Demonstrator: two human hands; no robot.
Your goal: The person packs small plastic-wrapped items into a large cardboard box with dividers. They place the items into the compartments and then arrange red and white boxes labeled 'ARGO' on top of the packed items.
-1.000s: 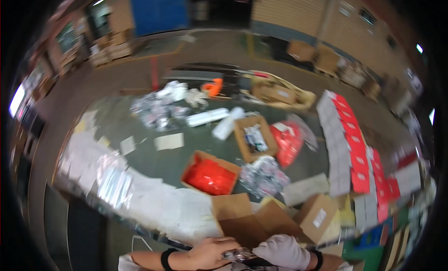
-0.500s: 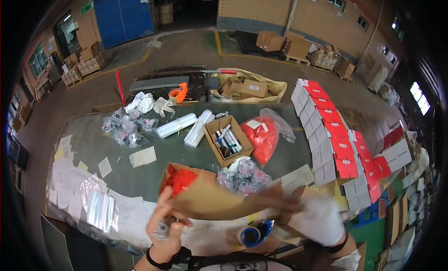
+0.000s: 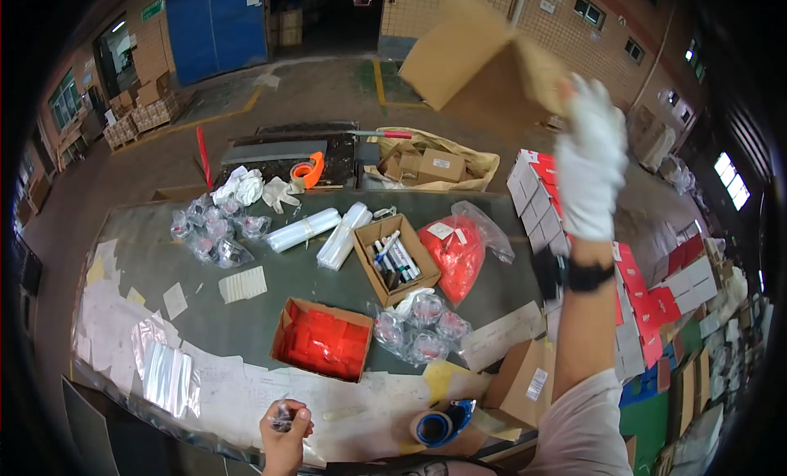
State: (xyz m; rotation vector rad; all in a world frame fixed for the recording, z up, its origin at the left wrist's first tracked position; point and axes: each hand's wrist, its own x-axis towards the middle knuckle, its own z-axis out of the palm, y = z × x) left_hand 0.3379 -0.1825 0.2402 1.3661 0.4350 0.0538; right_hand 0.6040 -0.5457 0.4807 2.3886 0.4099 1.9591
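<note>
My right hand (image 3: 593,160), in a white glove, is raised high at the far right, closed on the edge of a folded brown cardboard piece (image 3: 463,54). Motion blurs the cardboard a little. Low in front of me, my bare left hand (image 3: 287,433) has its fingers curled round a small clear plastic item (image 3: 284,414); its exact kind cannot be made out. Just beyond that hand, an open carton (image 3: 366,357) holds flat red packets (image 3: 324,335). Clear-wrapped round items (image 3: 422,328) lie beside the carton's right side.
A blue tape dispenser (image 3: 434,427) and a closed brown box (image 3: 520,382) are at the near right. Farther back are a box of markers (image 3: 393,259), a red bag (image 3: 455,259) and clear plastic rolls (image 3: 303,230). Red-and-white cartons (image 3: 533,193) line the right edge.
My right hand has swung up and away, lifting the cardboard from above the carton. The red packets are now uncovered. My left hand has drawn lower, still holding the clear item.
</note>
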